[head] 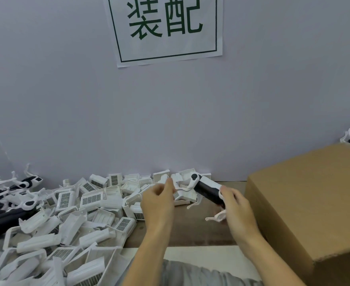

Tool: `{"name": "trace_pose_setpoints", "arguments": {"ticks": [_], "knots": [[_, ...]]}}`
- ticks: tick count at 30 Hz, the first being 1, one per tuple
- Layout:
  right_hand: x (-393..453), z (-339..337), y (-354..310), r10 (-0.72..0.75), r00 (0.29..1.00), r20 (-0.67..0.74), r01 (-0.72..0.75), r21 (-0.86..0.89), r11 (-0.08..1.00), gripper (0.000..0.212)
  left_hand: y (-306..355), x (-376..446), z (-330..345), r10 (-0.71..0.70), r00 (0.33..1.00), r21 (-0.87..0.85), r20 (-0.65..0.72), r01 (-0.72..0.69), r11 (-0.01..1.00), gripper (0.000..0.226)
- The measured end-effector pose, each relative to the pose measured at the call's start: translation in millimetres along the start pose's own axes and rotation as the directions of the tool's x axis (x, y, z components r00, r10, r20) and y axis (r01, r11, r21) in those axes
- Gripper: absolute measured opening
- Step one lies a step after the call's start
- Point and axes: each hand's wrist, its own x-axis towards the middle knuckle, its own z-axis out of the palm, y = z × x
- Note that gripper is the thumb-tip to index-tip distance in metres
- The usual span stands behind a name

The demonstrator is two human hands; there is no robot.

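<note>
The black-and-white plastic cylinder unit with thin white clip arms (208,191) is held just above the brown tabletop (201,232), close to the wall and slanting toward 10 o'clock. The right hand (236,207) has its fingers wrapped around the unit's near black end, and the white arms dangle free at 6 o'clock.

At 9 o'clock of the unit, the left hand (159,201) reaches with curled fingers for a small white plastic housing (163,178). Blur hides whether thumb and forefinger have closed on it.

As I judge it, three things could go wrong:
- Gripped at one end only, the unit may twist when a housing is pressed on.
- The dangling arms could snag on the heap of white mesh-faced housings (91,203), which spreads toward 8 o'clock.
- The large brown cardboard box (314,203) at 3 o'clock crowds the right forearm.
</note>
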Motion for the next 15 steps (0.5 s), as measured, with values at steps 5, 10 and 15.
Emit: {"name": "trace_pose_setpoints", "arguments": {"ticks": [5, 10, 15], "knots": [[-4, -4, -11, 0.202, 0.946, 0.254, -0.299, 0.443, 0.845, 0.034, 5, 6, -9, -0.03, 0.926, -0.292, 0.377, 0.149, 0.945, 0.027], [-11, -5, -14, 0.178, 0.89, 0.42, -0.362, 0.414, 0.835, 0.047, -1, 9, -12, -0.001, 0.885, -0.376, 0.466, 0.199, 0.905, 0.032], [-9, -5, -10, 0.177, 0.876, 0.449, -0.305, 0.23, 0.924, 0.042, -6, 13, -14, 0.003, 0.918, -0.326, 0.397, 0.138, 0.935, 0.028]]}}
